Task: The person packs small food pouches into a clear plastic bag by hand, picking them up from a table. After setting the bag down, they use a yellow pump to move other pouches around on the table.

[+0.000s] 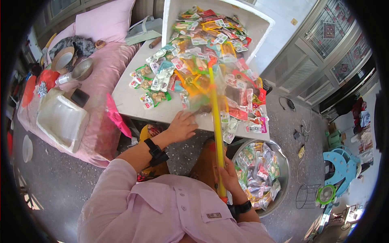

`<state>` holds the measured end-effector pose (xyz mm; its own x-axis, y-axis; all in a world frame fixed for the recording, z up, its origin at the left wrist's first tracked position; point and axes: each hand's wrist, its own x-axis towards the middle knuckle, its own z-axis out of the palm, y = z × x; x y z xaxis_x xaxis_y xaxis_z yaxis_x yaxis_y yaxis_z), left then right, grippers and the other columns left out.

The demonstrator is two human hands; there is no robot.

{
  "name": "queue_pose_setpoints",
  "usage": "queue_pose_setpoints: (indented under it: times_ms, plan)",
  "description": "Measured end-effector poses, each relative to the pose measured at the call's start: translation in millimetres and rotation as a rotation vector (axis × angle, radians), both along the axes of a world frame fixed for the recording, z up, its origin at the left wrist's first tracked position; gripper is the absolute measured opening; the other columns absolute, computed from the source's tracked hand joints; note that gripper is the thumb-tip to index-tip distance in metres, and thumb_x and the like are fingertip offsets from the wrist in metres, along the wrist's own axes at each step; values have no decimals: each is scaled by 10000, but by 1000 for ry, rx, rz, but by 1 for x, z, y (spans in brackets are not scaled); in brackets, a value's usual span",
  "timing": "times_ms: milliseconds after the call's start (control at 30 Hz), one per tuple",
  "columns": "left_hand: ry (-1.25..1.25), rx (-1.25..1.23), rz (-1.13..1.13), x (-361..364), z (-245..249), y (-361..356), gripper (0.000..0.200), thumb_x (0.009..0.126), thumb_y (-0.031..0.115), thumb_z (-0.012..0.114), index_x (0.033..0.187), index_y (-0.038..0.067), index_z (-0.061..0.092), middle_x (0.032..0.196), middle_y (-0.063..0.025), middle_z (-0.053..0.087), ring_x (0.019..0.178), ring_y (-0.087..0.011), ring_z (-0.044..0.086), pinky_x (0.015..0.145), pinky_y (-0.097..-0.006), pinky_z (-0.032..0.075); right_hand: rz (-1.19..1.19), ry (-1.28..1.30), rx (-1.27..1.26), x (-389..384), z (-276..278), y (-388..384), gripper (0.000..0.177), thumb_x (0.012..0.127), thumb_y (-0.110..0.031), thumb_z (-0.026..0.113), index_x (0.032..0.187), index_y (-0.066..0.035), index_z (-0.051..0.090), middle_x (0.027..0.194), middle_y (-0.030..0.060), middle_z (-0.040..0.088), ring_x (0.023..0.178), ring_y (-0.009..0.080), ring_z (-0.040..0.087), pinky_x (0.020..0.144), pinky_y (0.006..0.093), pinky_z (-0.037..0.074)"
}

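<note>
spreading across the white desk (129, 101) is a broad heap of snack packets (202, 52). it runs from a white foam box (259, 24) at the far end down to the near edge, where a few packets hang over. below that edge a metal basin (285, 170) on the floor holds more packets. a yellow stick (216, 121) lies up the middle of the heap. the right hand (229, 176) has its grip clenched round the stick's lower end, and the left hand (182, 126) rests flat and released on the desk edge, touching the nearest packets. drawing the packets well probably means keeping the stick's far end low on the desk and steering toward the edge above the basin, with the left hand fencing in strays on its side. the stick's far end is smeared with blur, so what head it carries is hard to tell. part of the basin sits behind the right arm, and the packet labels are too small to read.
</note>
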<state>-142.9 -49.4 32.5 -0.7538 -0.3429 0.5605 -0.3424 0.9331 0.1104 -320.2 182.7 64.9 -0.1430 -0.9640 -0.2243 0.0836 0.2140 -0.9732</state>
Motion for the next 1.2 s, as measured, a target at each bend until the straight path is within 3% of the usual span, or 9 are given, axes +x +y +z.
queue_pose_setpoints:
  times_ms: [200, 367, 567, 667, 867, 967, 1067, 1200]
  plan:
    - [23, -30, -14, 0, -2, -6, 228, 656, 205, 601, 867, 138, 550, 996, -63, 460, 1049, -249, 377, 878, -458, 275, -30, 42, -59, 0, -4, 17, 494, 820, -41, 411, 1269, -84, 211, 784, 41, 469, 513, 102, 487, 470, 235, 433]
    - [40, -33, 10, 3, 2, -11, 239, 632, 143, 615, 862, 130, 554, 995, -47, 459, 1048, -249, 391, 886, -451, 277, -34, 95, -167, 2, 14, -34, 470, 809, -42, 417, 1251, -67, 260, 779, 40, 465, 515, 103, 492, 463, 232, 425]
    - [27, -37, 46, 7, 3, -12, 253, 607, 120, 604, 854, 119, 552, 990, -43, 467, 1045, -248, 398, 886, -447, 280, -11, 153, 49, 5, 26, -72, 482, 805, -51, 441, 1252, -62, 262, 780, 53, 478, 503, 106, 496, 463, 236, 427]
    - [43, -38, 46, 10, 1, -11, 255, 598, 116, 600, 848, 111, 553, 988, -42, 470, 1042, -247, 400, 885, -442, 281, 67, 208, -93, 6, 2, -58, 500, 804, -52, 457, 1260, -62, 251, 759, 45, 487, 507, 106, 503, 467, 237, 428]
    - [57, -19, 74, 14, 7, -17, 249, 603, 123, 597, 847, 103, 556, 982, -46, 470, 1036, -246, 401, 883, -438, 277, 80, 127, 22, 14, 3, -17, 520, 815, -64, 466, 1274, -70, 223, 727, 40, 495, 520, 100, 505, 478, 232, 432]
    - [50, -27, 102, 17, 8, -21, 256, 614, 134, 600, 864, 101, 553, 984, -58, 469, 1033, -250, 400, 882, -436, 277, 100, 44, -51, 12, 4, -12, 511, 819, -59, 458, 1274, -76, 227, 728, 40, 500, 516, 101, 502, 478, 233, 431]
    - [84, -38, 113, 19, 9, -20, 270, 625, 150, 607, 884, 99, 550, 994, -74, 466, 1035, -257, 397, 881, -432, 282, 45, 173, -227, 1, 21, -39, 497, 818, -57, 448, 1269, -77, 242, 722, 43, 502, 509, 101, 497, 467, 236, 425]
    - [101, -25, 122, 27, 11, -8, 288, 627, 167, 616, 898, 95, 549, 1005, -92, 465, 1030, -271, 400, 875, -423, 297, -70, 251, -154, -27, 59, -128, 474, 812, -95, 439, 1254, -71, 268, 705, 56, 496, 495, 101, 489, 441, 244, 414]
